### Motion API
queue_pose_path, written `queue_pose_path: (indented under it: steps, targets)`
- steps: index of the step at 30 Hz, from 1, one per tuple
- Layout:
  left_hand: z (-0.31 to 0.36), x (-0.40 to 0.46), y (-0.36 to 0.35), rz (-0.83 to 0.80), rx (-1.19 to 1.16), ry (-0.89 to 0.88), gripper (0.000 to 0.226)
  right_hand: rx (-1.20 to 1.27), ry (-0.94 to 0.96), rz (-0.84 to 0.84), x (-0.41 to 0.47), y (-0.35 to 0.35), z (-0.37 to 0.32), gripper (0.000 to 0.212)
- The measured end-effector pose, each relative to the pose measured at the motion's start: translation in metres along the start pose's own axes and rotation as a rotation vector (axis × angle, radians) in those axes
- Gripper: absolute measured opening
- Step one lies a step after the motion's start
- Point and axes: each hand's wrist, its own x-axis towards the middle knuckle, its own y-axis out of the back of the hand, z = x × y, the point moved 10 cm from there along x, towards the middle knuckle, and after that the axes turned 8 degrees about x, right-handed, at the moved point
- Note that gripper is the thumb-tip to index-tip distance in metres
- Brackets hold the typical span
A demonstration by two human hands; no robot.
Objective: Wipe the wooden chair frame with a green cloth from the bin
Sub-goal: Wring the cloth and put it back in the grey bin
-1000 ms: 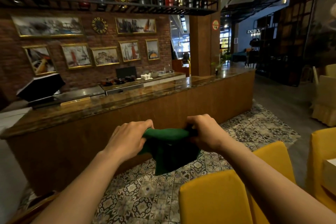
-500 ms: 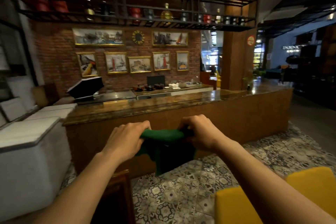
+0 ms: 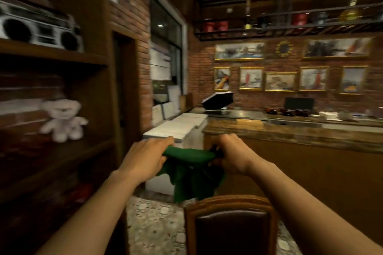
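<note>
I hold a dark green cloth (image 3: 189,168) stretched between both hands at chest height; its loose part hangs down below them. My left hand (image 3: 145,156) grips the cloth's left end and my right hand (image 3: 232,154) grips its right end. Directly below the cloth stands a wooden chair (image 3: 189,225) with a curved brown frame and a dark leather back pad, seen from behind its top rail. The cloth's lower tip hangs just above the chair's top rail. No bin is in view.
A dark wooden shelf unit (image 3: 62,60) with a boombox and a white plush toy fills the left. A long wooden bar counter (image 3: 300,136) runs along the right. White cabinets (image 3: 178,128) stand behind the cloth. Patterned tile floor (image 3: 157,225) lies between shelf and chair.
The view has swung left: the yellow chairs have left the frame, the shelf unit has appeared, and the wooden chair now sits under the cloth. Both hands keep their grip.
</note>
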Motion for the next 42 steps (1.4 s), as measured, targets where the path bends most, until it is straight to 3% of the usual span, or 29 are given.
queue_pose_path:
  steps: [4,10,21,32,42]
  targets:
    - [-0.083,-0.064,0.037,-0.045,0.122,0.201,0.028,0.099,0.215,-0.087,0.039,-0.052,-0.095,0.027]
    - [-0.156,-0.164,0.095,-0.121,0.296,0.486,0.024,0.233,0.452,-0.156,0.057,-0.104,-0.208,0.028]
    - [-0.165,-0.367,0.214,-0.239,0.592,0.902,0.024,0.555,0.878,-0.341,-0.020,-0.163,-0.400,0.027]
    - [-0.165,-0.500,0.286,-0.183,0.639,1.100,0.016,0.667,1.046,-0.429,-0.102,-0.200,-0.526,0.026]
    - [-0.265,-0.631,0.311,-0.118,0.571,1.139,0.016,0.633,1.073,-0.449,-0.134,-0.272,-0.664,0.027]
